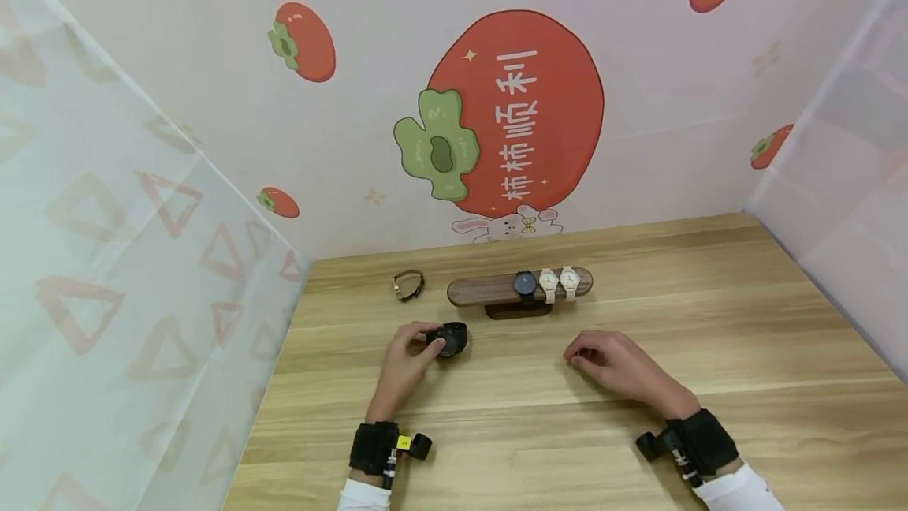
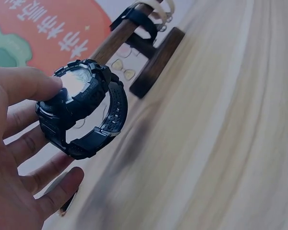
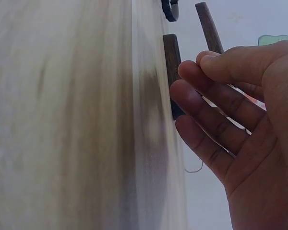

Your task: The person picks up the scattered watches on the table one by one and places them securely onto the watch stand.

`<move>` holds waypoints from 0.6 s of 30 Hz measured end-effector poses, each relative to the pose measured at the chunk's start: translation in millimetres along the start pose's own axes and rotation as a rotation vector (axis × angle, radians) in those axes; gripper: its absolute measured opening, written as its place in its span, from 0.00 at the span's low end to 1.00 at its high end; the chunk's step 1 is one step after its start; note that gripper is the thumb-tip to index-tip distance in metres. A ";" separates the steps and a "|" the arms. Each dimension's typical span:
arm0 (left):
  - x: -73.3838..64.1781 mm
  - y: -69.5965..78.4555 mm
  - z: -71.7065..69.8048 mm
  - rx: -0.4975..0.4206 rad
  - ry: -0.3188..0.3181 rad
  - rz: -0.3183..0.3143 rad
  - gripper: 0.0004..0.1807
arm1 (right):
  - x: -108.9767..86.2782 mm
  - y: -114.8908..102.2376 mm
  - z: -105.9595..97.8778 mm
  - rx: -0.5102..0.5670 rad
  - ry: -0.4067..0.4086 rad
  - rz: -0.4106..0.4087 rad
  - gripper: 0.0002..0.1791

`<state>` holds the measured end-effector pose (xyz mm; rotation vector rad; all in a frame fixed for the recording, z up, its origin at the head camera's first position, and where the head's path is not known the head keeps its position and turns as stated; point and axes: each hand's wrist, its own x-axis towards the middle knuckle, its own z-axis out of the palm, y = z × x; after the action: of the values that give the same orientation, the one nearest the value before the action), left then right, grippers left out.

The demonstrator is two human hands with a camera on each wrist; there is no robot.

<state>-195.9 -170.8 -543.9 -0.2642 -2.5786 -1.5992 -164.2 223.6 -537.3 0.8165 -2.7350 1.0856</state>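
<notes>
White sleeves lie closest to me, cut off at the bottom of the head view. Beyond them spreads the wooden table, its near edge out of sight, its far edge along the wall. Toward that far edge stands a brown watch stand. Wood grain stretches widely between my right hand and the right edge, and again between my two hands. Those right fingers are loosely bent round nothing; whether they touch the wood, I can't tell. My left hand, toward the left edge, pinches a black watch just in front of the stand's left end, thumb on its face, glare hiding part of the dial. Smaller are the stand's dark watch and two pale watches, then a thin loop near the far left corner, too small to make out fully.
</notes>
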 end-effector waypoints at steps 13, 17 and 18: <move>-0.7 11.5 30.7 -0.012 -0.099 0.024 0.13 | 6.4 -3.7 2.1 0.003 -0.019 -0.023 0.06; 1.1 14.1 37.7 -0.011 -0.115 0.040 0.13 | 9.9 -5.3 2.8 0.008 -0.010 -0.025 0.05; 1.5 15.2 39.3 -0.014 -0.117 0.040 0.13 | 11.1 -5.9 2.6 0.009 -0.012 -0.022 0.06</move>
<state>-193.9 -128.8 -547.8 -0.4202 -2.6290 -1.6354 -170.4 213.4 -532.7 0.8548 -2.7264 1.0937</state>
